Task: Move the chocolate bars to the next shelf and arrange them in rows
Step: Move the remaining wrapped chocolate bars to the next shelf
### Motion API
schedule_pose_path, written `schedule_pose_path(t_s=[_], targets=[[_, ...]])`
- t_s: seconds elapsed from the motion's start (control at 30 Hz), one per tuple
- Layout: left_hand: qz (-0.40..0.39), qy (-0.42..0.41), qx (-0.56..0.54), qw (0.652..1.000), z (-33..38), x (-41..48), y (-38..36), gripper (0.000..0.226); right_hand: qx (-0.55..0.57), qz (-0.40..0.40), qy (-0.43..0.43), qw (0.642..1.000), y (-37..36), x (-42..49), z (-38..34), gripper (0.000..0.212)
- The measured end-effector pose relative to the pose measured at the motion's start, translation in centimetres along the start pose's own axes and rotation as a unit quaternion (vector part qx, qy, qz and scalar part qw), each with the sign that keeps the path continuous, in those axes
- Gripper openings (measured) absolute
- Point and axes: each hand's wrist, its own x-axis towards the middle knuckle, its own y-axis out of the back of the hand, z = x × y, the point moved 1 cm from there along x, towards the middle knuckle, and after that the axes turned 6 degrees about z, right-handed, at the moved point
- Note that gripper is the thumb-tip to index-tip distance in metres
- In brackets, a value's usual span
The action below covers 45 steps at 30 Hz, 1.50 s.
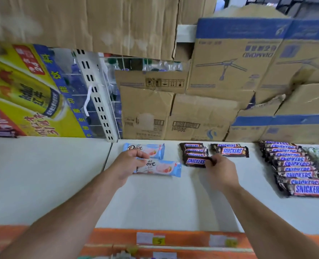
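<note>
Orange shelf-edge strip [173, 238] sits closest to the lens, with small price tags stuck on it; one yellow tag [159, 240] reads "5", the rest are too blurry. Everything else I'll place off the flat white shelf board [164, 202] behind that strip.

Near the back-middle of the board, the left hand [126, 166] is curled around the end of a pale blue and pink "Dove" bar in glossy wrapper [159, 168], thumb on top. A 2nd matching Dove bar [147, 149] lies flat just behind it.

Right of those, the right hand [221, 171] pinches the end of a dark brown "SNICKERS" bar [196, 162] between thumb and fingers, at the front of a short overlapping column of Snickers [193, 151]. Another small Snickers pair [231, 150] sits further right, and a long overlapping row of Snickers bars [295, 169] runs down the board's right side.

Behind the board stand crumpled brown cardboard cartons [173, 113], one printed "300ml", another blue-banded box [248, 58] reading "DIAMOND" upside down. A yellow poster with Chinese lettering [29, 94] hangs back-left.
</note>
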Motion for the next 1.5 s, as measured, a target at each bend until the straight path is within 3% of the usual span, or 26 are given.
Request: schedule_pose_path(t_s=[0.53,0.6,0.73,0.83,1.1,1.3,1.5], targets=[[0.032,-0.003,-0.044,0.999,-1.3,-1.5,1.0,0.018,0.022,0.061,0.014,0.998,-0.7,-1.5,0.2,0.018],[0.039,-0.002,-0.042,0.998,-1.1,-1.5,1.4,0.016,-0.015,0.051,0.049,0.997,-1.3,-3.2,-0.1,0.017],[0.065,-0.030,-0.001,0.997,-0.8,-0.5,2.6,0.016,-0.150,0.080,0.254,0.952,-4.1,-7.4,-1.5,0.014],[0.091,-0.083,0.043,0.991,-0.3,0.6,3.4,0.018,-0.184,0.080,0.294,0.934,-6.6,-8.6,-3.7,0.014],[0.104,-0.251,0.251,0.929,-0.5,3.2,4.5,0.012,-0.205,0.073,0.284,0.934,-7.8,-8.5,-4.8,0.013],[0.104,-0.384,0.369,0.840,-2.2,4.4,4.8,0.042,-0.202,0.069,0.276,0.937,-7.8,-8.5,-5.1,0.010],[0.082,-0.388,0.372,0.839,-2.7,5.5,4.9,0.038,-0.207,0.072,0.270,0.937,-7.8,-8.6,-5.2,0.010]])
